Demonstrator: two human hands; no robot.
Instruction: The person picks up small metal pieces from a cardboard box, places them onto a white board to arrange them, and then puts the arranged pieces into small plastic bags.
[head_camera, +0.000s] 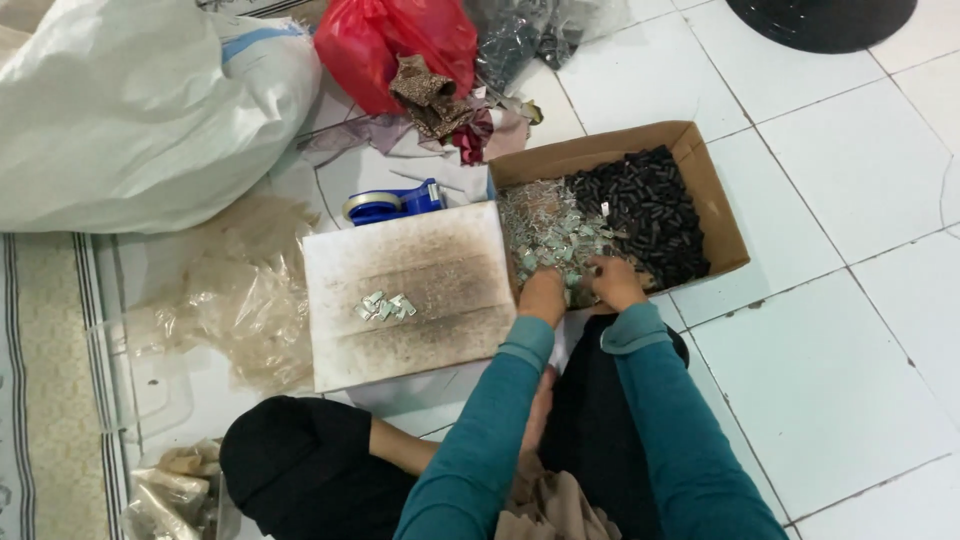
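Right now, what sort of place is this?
Probably a home floor used for piecework: white floor tiles, a cardboard box of small metal and black parts, big sacks. Both hands dig in the box.

You sit on a glossy white tiled floor (850, 330), with a pale striped woven mat (45, 380) along its left edge.

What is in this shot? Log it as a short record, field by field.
Setting: white tiled floor, person seated on it
Left hand: left hand in the small silvery pieces, inside the cardboard box
Right hand: right hand in the same pile; grip not clear
Box contents: silvery pieces on one side, dark cylindrical pieces on the other
Beside box: stained white board with a small cluster of silvery pieces
Behind: blue tape dispenser, red bag, large white sack
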